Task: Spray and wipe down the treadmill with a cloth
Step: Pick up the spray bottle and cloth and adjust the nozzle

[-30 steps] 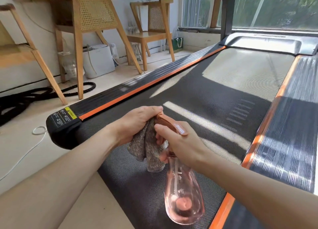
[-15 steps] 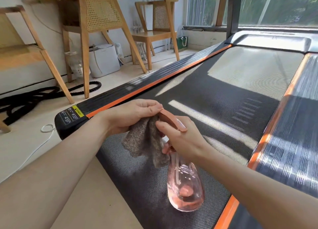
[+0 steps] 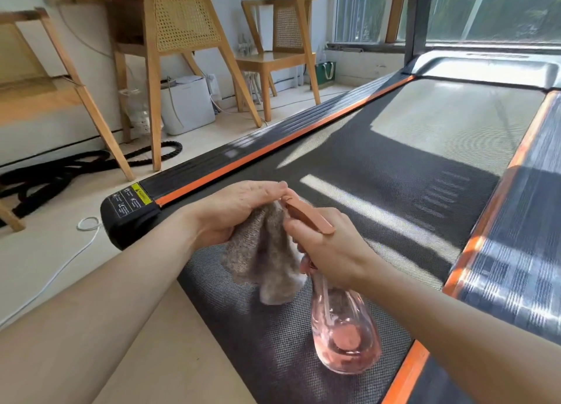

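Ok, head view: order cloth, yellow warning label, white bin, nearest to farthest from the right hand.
1. cloth, just left of the right hand holding the spray bottle.
2. yellow warning label, treadmill left corner.
3. white bin, floor beside the wooden table.

1. The left hand (image 3: 236,212) grips a grey-brown cloth (image 3: 264,261), bunched in its fingers (image 3: 267,188); the cloth hangs loose over the near end of the treadmill belt (image 3: 394,197).
2. The right hand (image 3: 334,251) holds a clear pink spray bottle (image 3: 343,333) by the neck, just right of the cloth; the bottle's base tilts toward the camera; its pink spray head (image 3: 306,217) reaches up beside the left fingertips.
3. The belt is dark mesh, crossed by sunlit bands; orange strips run along both side rails (image 3: 243,151); a yellow warning label (image 3: 133,198) sits on the near left corner.
4. On the floor (image 3: 45,251) to the left lie a black rope (image 3: 60,172) and a white cable (image 3: 88,224); farther off stand a white box (image 3: 188,106) and a cane-backed chair (image 3: 282,54).
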`<state>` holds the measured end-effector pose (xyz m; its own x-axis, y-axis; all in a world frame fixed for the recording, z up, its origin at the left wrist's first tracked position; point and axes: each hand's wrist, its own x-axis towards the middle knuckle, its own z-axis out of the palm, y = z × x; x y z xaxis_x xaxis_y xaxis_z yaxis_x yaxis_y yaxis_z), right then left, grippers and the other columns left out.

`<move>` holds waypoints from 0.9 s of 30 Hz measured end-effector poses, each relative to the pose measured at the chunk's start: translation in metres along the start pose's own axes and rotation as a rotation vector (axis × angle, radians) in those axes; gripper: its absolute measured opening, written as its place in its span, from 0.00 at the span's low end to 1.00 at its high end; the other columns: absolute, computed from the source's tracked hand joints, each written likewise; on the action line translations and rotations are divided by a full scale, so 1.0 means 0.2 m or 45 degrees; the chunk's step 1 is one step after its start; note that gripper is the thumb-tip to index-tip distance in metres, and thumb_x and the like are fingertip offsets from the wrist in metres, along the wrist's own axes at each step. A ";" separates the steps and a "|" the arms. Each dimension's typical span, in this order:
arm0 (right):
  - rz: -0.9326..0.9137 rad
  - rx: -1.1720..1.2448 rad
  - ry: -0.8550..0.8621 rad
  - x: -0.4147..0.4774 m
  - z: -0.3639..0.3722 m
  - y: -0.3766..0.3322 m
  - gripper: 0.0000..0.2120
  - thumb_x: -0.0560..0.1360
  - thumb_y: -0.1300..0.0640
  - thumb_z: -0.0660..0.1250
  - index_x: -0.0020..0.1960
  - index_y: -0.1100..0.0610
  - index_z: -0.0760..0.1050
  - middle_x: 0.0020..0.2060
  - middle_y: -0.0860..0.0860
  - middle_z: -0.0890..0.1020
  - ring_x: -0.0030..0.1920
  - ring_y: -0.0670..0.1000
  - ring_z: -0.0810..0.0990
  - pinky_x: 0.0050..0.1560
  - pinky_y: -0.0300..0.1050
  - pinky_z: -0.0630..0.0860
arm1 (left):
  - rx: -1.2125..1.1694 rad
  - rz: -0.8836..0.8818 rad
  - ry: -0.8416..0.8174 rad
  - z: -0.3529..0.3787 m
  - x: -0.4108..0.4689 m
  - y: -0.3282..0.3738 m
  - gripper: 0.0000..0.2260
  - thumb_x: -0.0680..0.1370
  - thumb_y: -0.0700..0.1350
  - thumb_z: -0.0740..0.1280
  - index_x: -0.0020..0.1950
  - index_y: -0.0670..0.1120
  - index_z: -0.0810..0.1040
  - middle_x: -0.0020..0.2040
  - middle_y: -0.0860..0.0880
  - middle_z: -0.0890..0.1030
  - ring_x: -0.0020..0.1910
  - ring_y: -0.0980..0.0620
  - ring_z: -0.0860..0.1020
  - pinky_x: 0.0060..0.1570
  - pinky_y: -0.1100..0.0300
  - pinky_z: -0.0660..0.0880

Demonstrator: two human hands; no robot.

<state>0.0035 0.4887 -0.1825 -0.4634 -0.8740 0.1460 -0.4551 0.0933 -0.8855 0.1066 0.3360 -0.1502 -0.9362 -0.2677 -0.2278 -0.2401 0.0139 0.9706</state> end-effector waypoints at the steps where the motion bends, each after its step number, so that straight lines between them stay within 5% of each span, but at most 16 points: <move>1: 0.028 0.036 -0.004 0.00 0.00 0.00 0.17 0.78 0.53 0.64 0.42 0.68 0.74 0.29 0.52 0.76 0.28 0.53 0.81 0.31 0.51 0.77 | -0.071 0.034 -0.024 -0.01 0.00 -0.01 0.11 0.79 0.48 0.64 0.54 0.43 0.82 0.49 0.40 0.83 0.47 0.45 0.82 0.45 0.56 0.80; 7: -0.008 0.092 -0.042 -0.01 0.01 -0.01 0.17 0.78 0.52 0.64 0.45 0.68 0.74 0.34 0.59 0.79 0.28 0.55 0.82 0.26 0.41 0.73 | -0.057 0.074 -0.038 0.01 0.02 0.00 0.10 0.78 0.47 0.64 0.43 0.45 0.82 0.40 0.44 0.82 0.38 0.49 0.81 0.39 0.58 0.79; 12: -0.105 -0.071 -0.036 -0.01 0.02 -0.02 0.17 0.78 0.51 0.65 0.41 0.66 0.75 0.36 0.60 0.81 0.36 0.61 0.80 0.38 0.60 0.79 | 0.335 0.045 0.203 0.04 0.04 0.01 0.24 0.81 0.55 0.61 0.28 0.48 0.82 0.29 0.50 0.81 0.28 0.54 0.79 0.30 0.66 0.74; 15: -0.104 -0.061 -0.037 -0.01 0.01 -0.01 0.18 0.78 0.51 0.65 0.43 0.67 0.75 0.37 0.63 0.80 0.36 0.62 0.81 0.37 0.59 0.79 | 0.321 0.030 0.169 0.01 0.02 0.01 0.22 0.78 0.59 0.63 0.34 0.47 0.84 0.33 0.47 0.83 0.32 0.52 0.81 0.33 0.63 0.76; 20: -0.001 0.297 -0.065 0.00 -0.02 0.00 0.12 0.79 0.56 0.66 0.47 0.67 0.77 0.40 0.67 0.78 0.28 0.53 0.79 0.29 0.45 0.75 | 0.055 0.054 0.009 -0.06 -0.02 0.00 0.14 0.77 0.48 0.67 0.58 0.43 0.82 0.57 0.36 0.81 0.53 0.41 0.81 0.52 0.53 0.80; 23: 0.007 0.424 -0.098 0.00 -0.02 -0.03 0.08 0.79 0.58 0.66 0.47 0.62 0.79 0.40 0.60 0.78 0.28 0.48 0.78 0.26 0.41 0.74 | -0.018 0.079 0.021 -0.04 -0.02 0.00 0.12 0.76 0.46 0.68 0.58 0.44 0.81 0.55 0.38 0.81 0.52 0.41 0.81 0.53 0.51 0.80; 27: -0.020 0.430 -0.137 -0.01 -0.02 -0.04 0.07 0.80 0.60 0.65 0.46 0.64 0.78 0.41 0.62 0.77 0.27 0.46 0.78 0.26 0.38 0.73 | -0.063 0.125 0.000 0.01 -0.01 0.00 0.07 0.78 0.46 0.66 0.48 0.42 0.77 0.44 0.40 0.78 0.41 0.45 0.78 0.42 0.55 0.78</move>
<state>0.0056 0.4918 -0.1747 -0.3675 -0.9210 0.1294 -0.1764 -0.0676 -0.9820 0.1083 0.3382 -0.1488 -0.9545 -0.2676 -0.1317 -0.1345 -0.0078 0.9909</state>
